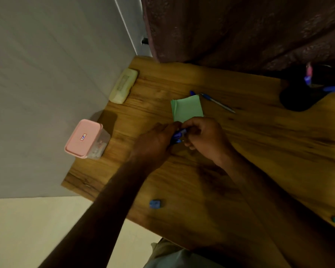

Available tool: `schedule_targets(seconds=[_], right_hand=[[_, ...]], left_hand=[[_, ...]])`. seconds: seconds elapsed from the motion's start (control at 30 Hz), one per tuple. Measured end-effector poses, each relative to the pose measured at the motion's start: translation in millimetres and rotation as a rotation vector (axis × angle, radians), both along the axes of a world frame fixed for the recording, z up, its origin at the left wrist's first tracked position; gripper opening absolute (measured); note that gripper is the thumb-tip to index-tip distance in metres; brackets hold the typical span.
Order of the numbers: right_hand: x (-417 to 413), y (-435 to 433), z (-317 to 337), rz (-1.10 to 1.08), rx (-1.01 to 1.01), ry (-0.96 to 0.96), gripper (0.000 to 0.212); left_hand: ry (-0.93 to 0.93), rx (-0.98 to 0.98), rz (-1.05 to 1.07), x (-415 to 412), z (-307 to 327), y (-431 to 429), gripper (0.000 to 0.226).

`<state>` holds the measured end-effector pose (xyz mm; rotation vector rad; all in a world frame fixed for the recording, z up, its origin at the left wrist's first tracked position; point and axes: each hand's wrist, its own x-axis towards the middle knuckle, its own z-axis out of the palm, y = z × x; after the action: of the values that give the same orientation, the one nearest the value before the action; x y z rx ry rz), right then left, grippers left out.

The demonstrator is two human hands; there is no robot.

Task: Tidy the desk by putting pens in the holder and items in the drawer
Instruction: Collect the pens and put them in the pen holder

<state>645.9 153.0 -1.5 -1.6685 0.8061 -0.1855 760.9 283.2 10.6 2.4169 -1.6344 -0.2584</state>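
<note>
Left hand (157, 141): curled round blue pen (179, 134), likely gathering it.
Right hand (206, 138): pinches same pen, probably steadying it for the holder (296, 98).

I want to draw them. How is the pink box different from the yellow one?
The pink-lidded box is tall, with a see-through body; the pale yellow case is low and opaque. The pink-lidded box has squarish corners; the pale yellow case is rounded and longer. Both are closed, on the desk beside the wall.

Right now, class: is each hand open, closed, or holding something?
Left hand: closed, holding the blue pen.
Right hand: closed, holding the same blue pen.
</note>
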Motion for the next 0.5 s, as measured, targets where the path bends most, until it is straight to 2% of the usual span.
schedule_targets(seconds=[0.1, 0.17, 0.27, 0.4, 0.5], right_hand=[[-5.5, -9.4, 0.4, 0.043, 0.047, -0.005, 0.024], [-9.0, -21.6, -0.9, 0.003, 0.065, -0.016, 0.018], [-11.7, -52.5, -10.9, -0.063, -0.203, 0.039, 0.015], [-13.1, -95.9, -25.9, -0.12, -0.48, 0.112, 0.014], [-12.1, -115.8, -31.9, -0.083, -0.628, 0.229, 0.012]], left_hand=[[0.104, 0.047, 0.073, -6.1, 2.7, -3.7, 0.078], [0.206, 0.047, 0.141, -10.8, 0.1, -4.3, 0.069], [0.394, 0.005, 0.312, -19.7, -3.0, -3.8, 0.031], [0.68, -0.093, 0.529, -36.4, -10.9, -5.4, 0.009], [0.825, -0.18, 0.596, -54.3, -10.3, -10.2, 0.007]])
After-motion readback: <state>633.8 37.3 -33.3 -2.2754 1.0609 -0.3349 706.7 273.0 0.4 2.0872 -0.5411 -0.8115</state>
